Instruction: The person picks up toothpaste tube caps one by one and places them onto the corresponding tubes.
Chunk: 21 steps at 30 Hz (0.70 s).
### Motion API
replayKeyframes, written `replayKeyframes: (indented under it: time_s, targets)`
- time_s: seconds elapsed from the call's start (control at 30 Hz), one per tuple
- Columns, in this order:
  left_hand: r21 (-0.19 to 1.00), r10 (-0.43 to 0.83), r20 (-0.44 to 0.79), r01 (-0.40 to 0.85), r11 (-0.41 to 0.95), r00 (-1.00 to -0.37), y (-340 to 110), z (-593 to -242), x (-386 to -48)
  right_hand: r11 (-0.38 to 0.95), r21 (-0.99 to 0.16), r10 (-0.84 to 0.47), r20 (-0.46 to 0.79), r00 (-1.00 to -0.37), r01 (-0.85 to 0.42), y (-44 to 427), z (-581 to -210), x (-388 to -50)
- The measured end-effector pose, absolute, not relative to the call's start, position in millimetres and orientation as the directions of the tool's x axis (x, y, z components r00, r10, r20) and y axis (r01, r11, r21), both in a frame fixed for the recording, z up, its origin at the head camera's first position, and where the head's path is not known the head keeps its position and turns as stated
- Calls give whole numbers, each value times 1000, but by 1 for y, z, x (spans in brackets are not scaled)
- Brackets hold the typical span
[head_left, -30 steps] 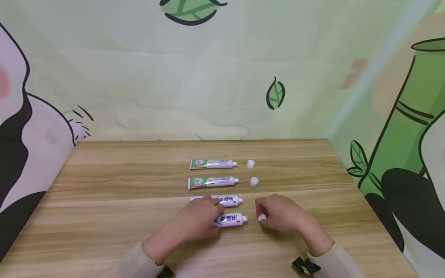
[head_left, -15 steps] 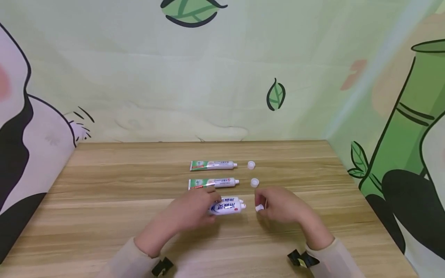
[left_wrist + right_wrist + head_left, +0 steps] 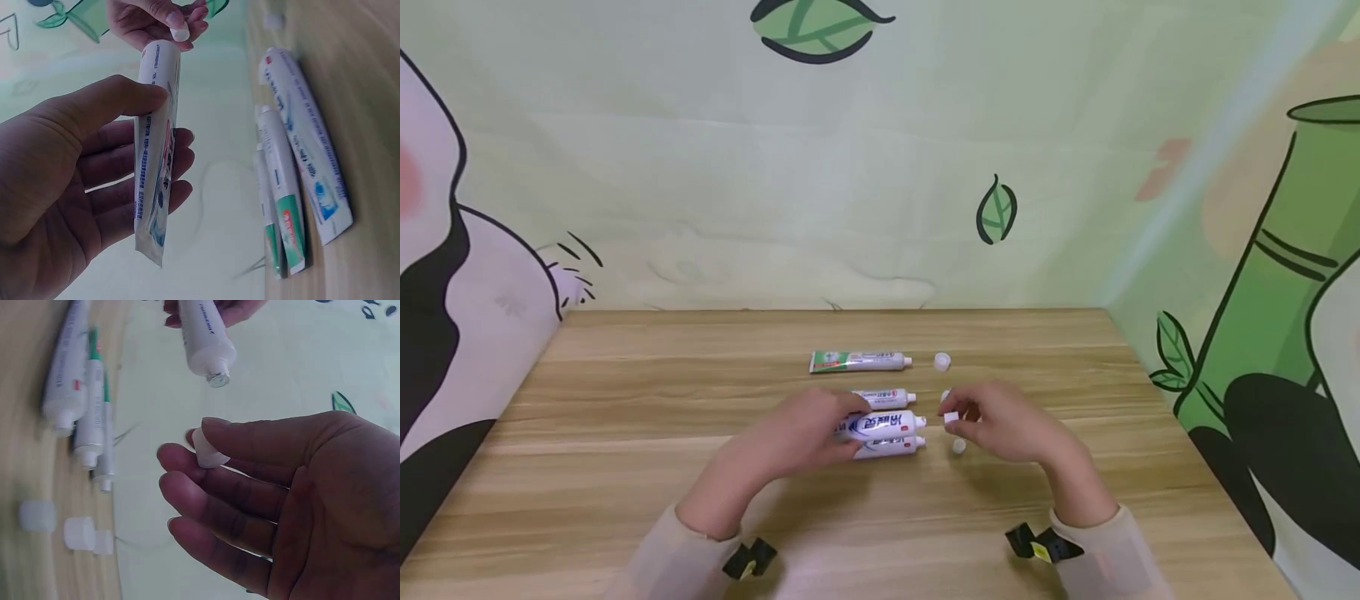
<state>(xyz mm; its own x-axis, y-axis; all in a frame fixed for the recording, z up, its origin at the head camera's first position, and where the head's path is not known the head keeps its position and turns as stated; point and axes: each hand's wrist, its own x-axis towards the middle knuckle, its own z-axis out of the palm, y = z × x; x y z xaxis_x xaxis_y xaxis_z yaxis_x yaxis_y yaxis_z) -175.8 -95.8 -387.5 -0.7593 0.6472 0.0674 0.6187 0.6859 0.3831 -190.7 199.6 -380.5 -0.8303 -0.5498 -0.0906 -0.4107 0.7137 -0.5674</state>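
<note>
My left hand (image 3: 801, 429) grips a white and blue toothpaste tube (image 3: 156, 144) between thumb and fingers, raised off the table, its uncapped nozzle (image 3: 218, 379) towards my right hand. My right hand (image 3: 1011, 423) pinches a small white cap (image 3: 209, 450) between thumb and fingertips, a short gap from that nozzle. Beneath the held tube lies another white and blue tube (image 3: 306, 144). Beyond it lie two green and white tubes, a nearer one (image 3: 284, 187) and a farther one (image 3: 861, 361).
Several white caps lie on the wooden table (image 3: 662, 375) to the right of the tubes: one at the back (image 3: 942, 362), one partly behind my right hand, and one nearer (image 3: 958, 447). A cloth with printed leaves (image 3: 996, 210) stands behind the table's back edge.
My left hand has lifted the nearest tube and carried it away from me, over the second one. My right hand has moved the same way with the cap, uncovering another cap on the table.
</note>
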Motion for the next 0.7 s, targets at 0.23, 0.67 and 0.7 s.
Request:
replayKeyframes:
  time_s: [0.23, 0.67, 0.7]
  targets:
    - [392, 649, 61, 617, 683, -758, -95, -381, -186, 668, -651, -509, -49, -859, -359, 196, -372, -196]
    - [393, 654, 65, 622, 678, -754, -95, -377, -196, 593, -708, -488, 61, -871, -382, 203, -370, -203]
    - [394, 653, 64, 620, 678, -754, -96, -377, -196, 590, -708, -492, 66, -868, -388, 203, -370, -203]
